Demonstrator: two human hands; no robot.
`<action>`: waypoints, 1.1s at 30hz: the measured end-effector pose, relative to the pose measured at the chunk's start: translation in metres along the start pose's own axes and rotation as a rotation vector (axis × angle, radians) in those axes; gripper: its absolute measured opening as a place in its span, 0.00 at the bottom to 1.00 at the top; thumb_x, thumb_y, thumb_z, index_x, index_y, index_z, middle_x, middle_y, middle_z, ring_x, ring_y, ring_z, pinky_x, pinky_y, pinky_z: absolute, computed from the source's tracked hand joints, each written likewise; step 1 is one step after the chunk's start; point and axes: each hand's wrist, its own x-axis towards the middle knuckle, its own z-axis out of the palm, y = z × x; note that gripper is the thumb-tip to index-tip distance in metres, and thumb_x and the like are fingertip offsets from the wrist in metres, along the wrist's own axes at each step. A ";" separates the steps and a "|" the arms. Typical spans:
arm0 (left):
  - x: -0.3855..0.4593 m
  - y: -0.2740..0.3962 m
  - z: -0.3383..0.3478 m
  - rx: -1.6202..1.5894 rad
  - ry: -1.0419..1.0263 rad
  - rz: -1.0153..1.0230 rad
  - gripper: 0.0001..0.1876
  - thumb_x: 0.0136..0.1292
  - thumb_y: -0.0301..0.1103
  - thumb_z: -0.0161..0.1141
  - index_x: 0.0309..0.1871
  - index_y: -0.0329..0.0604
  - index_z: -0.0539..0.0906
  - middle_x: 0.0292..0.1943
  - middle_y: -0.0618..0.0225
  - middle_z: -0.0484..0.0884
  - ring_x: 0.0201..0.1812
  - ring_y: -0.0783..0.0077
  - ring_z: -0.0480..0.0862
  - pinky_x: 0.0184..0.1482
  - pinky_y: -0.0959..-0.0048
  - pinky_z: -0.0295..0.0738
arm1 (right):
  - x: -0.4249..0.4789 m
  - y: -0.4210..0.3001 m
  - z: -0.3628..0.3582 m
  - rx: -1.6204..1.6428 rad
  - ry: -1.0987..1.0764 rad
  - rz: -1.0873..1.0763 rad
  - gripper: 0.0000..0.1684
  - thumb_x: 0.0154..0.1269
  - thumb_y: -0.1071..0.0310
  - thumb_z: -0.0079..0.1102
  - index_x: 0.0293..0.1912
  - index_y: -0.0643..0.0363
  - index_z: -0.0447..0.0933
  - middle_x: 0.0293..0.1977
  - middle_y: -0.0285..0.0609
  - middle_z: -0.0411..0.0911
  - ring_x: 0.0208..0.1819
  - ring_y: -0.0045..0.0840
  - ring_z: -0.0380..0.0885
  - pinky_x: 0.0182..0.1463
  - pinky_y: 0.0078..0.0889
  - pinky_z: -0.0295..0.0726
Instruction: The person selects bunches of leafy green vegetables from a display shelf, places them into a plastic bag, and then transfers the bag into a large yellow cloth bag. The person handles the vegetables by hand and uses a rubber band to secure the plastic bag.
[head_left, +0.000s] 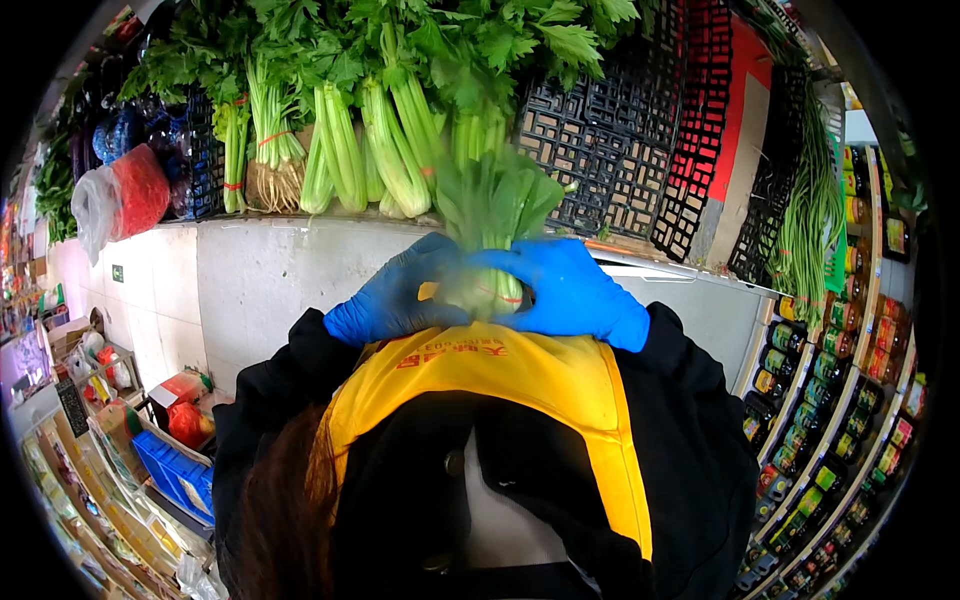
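Close before the yellow apron (480, 364), a bunch of leafy greens (499, 199) with pale stalks points its leaves away from me. A red band circles its base, and a blurred patch covers part of the bunch. My left hand (397, 292), in a blue glove, grips the stalk end from the left. From the right, my right hand (577, 289), gloved the same way, curls its fingers round the stalks. Just beyond the hands lie thick celery stalks (397, 150) and a banded bundle of thin-stalked celery with roots (274, 142).
Black plastic lattice crates (600, 142) stand on the display to the right, with long green beans (810, 217) hanging farther over. Red and clear plastic bags (124, 195) hang at the left. Shelves of bottles (817, 397) line the right; a blue crate (176, 472) sits lower left.
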 end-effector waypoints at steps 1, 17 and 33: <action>0.001 -0.001 0.000 -0.019 0.000 -0.012 0.20 0.47 0.39 0.71 0.41 0.41 0.77 0.40 0.62 0.70 0.45 0.61 0.73 0.50 0.68 0.68 | -0.002 0.001 0.001 0.021 0.001 0.009 0.28 0.47 0.52 0.65 0.49 0.46 0.73 0.27 0.44 0.76 0.28 0.38 0.77 0.33 0.36 0.76; 0.013 0.003 -0.007 0.038 -0.036 0.057 0.13 0.59 0.36 0.59 0.42 0.40 0.74 0.58 0.52 0.66 0.57 0.55 0.68 0.59 0.63 0.61 | -0.024 0.042 0.025 0.168 0.348 -0.171 0.20 0.57 0.65 0.58 0.51 0.56 0.74 0.41 0.46 0.75 0.47 0.39 0.73 0.51 0.36 0.72; 0.027 -0.006 -0.009 0.057 -0.034 0.090 0.08 0.63 0.33 0.53 0.34 0.37 0.73 0.50 0.54 0.72 0.54 0.54 0.70 0.57 0.63 0.62 | -0.019 0.051 0.024 0.184 0.351 -0.247 0.11 0.49 0.73 0.61 0.36 0.59 0.76 0.36 0.45 0.77 0.41 0.39 0.76 0.43 0.35 0.76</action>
